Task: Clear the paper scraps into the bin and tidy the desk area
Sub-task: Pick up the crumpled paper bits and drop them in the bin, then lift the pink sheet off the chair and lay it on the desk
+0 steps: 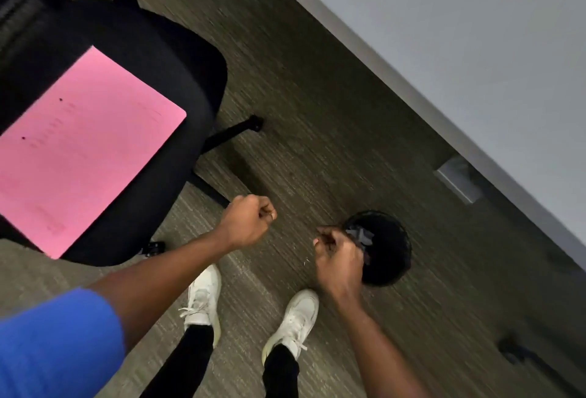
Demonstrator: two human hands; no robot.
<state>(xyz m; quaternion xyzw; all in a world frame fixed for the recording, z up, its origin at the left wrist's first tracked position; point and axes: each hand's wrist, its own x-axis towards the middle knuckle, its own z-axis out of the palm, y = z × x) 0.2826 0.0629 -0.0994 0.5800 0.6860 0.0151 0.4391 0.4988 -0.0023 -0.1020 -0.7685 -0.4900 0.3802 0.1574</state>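
A round black bin [385, 250] stands on the carpet beside the desk, with grey paper scraps [360, 236] lying inside it. My right hand [337, 258] hovers at the bin's left rim, fingers curled into a fist; whether it holds scraps cannot be told. Over the carpet to the left of the bin is my left hand [249, 221], also closed into a fist, with nothing visible in it. A tiny pale scrap [307, 260] lies on the carpet just left of my right hand.
A black office chair [152, 58] stands at the left with a pink folder [79, 150] on its seat; its legs and castors reach toward my hands. The grey desk top [475, 33] runs diagonally across the upper right. My white shoes [203, 299] are below.
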